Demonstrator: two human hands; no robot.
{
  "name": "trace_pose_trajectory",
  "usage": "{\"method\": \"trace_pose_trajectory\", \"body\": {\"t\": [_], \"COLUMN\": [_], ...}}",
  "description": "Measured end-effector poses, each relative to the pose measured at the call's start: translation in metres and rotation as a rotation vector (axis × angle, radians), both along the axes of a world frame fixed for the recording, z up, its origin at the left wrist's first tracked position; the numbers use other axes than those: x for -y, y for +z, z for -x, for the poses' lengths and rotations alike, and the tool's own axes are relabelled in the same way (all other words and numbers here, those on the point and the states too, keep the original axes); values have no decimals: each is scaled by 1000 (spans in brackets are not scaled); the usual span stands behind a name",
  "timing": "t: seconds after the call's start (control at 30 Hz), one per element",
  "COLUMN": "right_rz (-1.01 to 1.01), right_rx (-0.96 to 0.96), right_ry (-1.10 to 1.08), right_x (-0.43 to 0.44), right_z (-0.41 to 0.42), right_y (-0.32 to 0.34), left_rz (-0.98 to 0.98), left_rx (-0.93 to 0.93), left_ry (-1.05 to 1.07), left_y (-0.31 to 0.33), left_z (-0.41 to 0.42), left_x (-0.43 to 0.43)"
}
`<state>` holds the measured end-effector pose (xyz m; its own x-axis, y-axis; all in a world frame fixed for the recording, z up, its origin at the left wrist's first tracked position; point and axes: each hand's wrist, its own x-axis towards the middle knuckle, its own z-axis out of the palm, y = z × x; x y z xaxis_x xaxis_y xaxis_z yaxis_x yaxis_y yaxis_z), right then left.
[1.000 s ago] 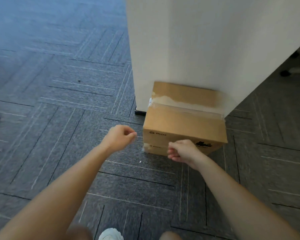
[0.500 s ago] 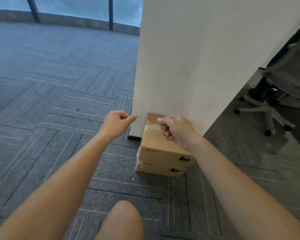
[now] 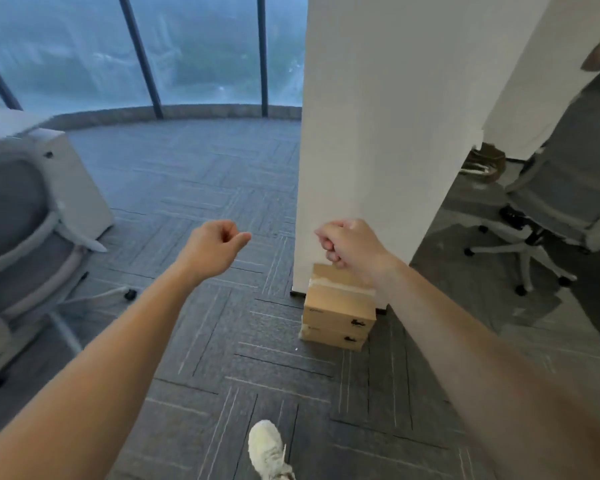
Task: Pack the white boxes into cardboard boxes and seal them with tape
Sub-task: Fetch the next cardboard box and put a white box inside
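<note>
Two cardboard boxes [image 3: 338, 308] stand stacked on the carpet against the foot of a white pillar. Clear tape runs across the top box's closed flaps. My left hand [image 3: 212, 244] is held out in the air, left of the boxes, fingers curled into a fist around nothing. My right hand [image 3: 347, 244] hangs above the stack, well clear of it, also curled with nothing in it. No white boxes or tape roll are in view.
The white pillar [image 3: 388, 133] rises right behind the boxes. A grey office chair [image 3: 21, 244] and a white cabinet [image 3: 73, 181] stand at the left. Another chair [image 3: 555, 209] is at the right. My white shoe [image 3: 269, 452] is on the carpet below. Windows line the back.
My view has risen and pulled back from the stacked boxes, so they look smaller. My right hand came off the box front and both fists lifted.
</note>
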<state>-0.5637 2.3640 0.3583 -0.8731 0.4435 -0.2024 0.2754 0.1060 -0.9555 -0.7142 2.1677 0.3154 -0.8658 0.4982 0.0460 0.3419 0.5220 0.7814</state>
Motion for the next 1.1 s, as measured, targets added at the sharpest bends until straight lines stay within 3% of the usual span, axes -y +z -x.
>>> {"method": "trace_pose_trajectory", "body": {"t": [0.17,0.33,0.4,0.47,0.57,0.83,1.1], "right_rz": [-119,-151,-156,-194,-212,-342,-527], "right_rx": [-108,-175,-196,-178,-207,-172,-259], "right_ry": [234,478,496,794,803,1170,1448], "right_x": [105,236,250,392,425,708,916], "right_z": [2,0,1,-2,4,-5,-15], "right_y": [75,97,103,114,123,133,134], "left_rz": [60,145,199,143,131,28,-23], "left_rx": [-78,-42,-5,-10,8,-34,-7], "left_ry": [181,352,344,615,656,997,1194], "left_y": [103,146,146,157,157,153,141], "left_z": [-54,-115,-120,-178,-188,-249,-299], "left_x": [133,279,296,435,463,719,897]}}
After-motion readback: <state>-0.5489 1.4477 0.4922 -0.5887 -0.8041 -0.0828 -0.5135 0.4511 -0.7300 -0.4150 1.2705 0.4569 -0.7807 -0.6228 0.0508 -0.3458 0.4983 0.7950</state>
